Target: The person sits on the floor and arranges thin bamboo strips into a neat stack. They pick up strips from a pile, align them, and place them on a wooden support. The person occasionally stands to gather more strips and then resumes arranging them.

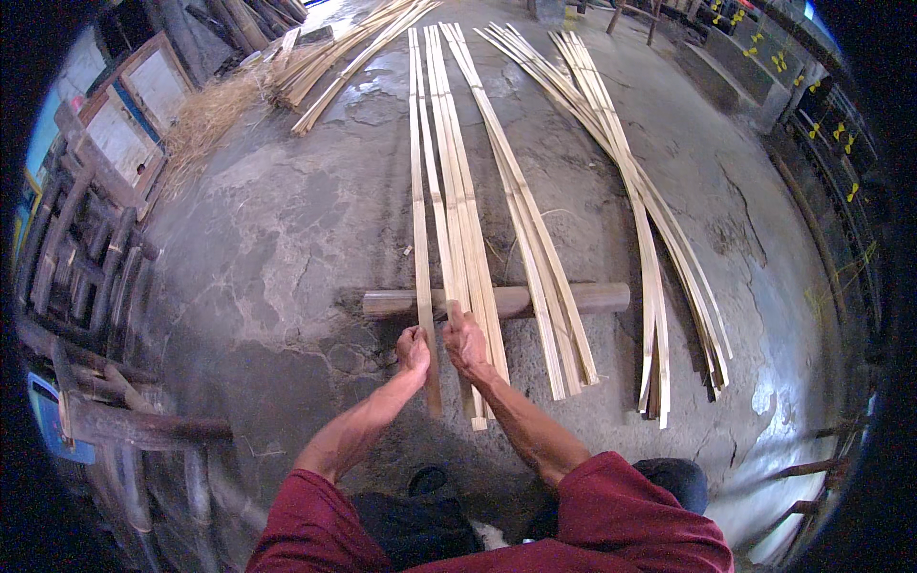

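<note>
Long pale bamboo strips lie side by side before me, their near ends across a thick round bamboo pole [390, 304] on the floor. My left hand [414, 350] is closed at the edge of the leftmost bamboo strip [418, 191], whose near end runs past the fingers. Just beside it, my right hand [465, 342] closes around the near part of a neighbouring strip [434, 186]; the exact grip is partly hidden by the fingers. Directly right of that hand lies a close-set bunch of strips [470, 239].
Further right are a narrow group of strips [535, 250] and a crossing bundle [635, 181]. More strips [358, 53] lie at the far left beside a straw heap [215, 119]. A bamboo pole frame [143, 425] stands at the left on the cracked concrete floor [258, 210].
</note>
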The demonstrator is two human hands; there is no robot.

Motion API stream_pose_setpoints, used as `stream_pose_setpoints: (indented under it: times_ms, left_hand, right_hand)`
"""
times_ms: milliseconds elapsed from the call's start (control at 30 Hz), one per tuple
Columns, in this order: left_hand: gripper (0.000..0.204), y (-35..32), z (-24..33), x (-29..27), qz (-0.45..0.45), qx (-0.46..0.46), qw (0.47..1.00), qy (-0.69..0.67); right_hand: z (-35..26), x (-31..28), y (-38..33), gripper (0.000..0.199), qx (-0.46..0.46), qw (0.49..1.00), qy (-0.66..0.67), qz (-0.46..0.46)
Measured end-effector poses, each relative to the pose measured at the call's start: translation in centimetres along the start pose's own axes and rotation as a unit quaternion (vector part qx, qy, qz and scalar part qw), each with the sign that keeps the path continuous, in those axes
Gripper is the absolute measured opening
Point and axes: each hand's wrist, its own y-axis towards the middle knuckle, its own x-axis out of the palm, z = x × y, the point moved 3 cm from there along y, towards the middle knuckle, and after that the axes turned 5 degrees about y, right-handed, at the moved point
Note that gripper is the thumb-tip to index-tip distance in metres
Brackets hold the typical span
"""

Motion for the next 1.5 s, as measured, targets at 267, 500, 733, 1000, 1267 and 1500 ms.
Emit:
stream_pose_setpoints:
  times_ms: [267, 500, 733, 1000, 1267, 1500]
  left_hand:
    - [0.032, 0.3, 0.9, -1.5, 0.007, 0.061, 0.993, 0.099]
    - [0.056, -3.2, 8.6, 0.6, -0.035, 0.484, 0.826, 0.287]
    - [0.075, -5.8, 7.9, 6.4, -0.223, 0.449, 0.724, 0.473]
    - [0.078, -5.4, 7.1, 6.1, -0.230, 0.451, 0.734, 0.452]
    - [0.076, -5.3, 7.1, 6.2, -0.239, 0.441, 0.731, 0.462]
    - [0.076, -5.4, 7.6, 6.2, -0.239, 0.424, 0.738, 0.468]
  right_hand:
    - [-1.2, -2.8, 1.5, 0.030, -0.098, 0.980, -0.122, 0.124]
    - [8.5, -16.8, 3.6, 0.038, 0.160, 0.929, -0.302, 0.142]
    - [9.0, -17.8, 3.0, 0.028, 0.122, 0.942, -0.255, 0.180]
    - [7.2, -18.0, 4.6, 0.028, 0.115, 0.973, -0.124, 0.158]
    - [4.6, -13.8, 4.7, 0.027, 0.098, 0.993, -0.037, 0.048]
    - [6.3, -10.3, 3.3, 0.021, 0.256, 0.868, 0.411, -0.109]
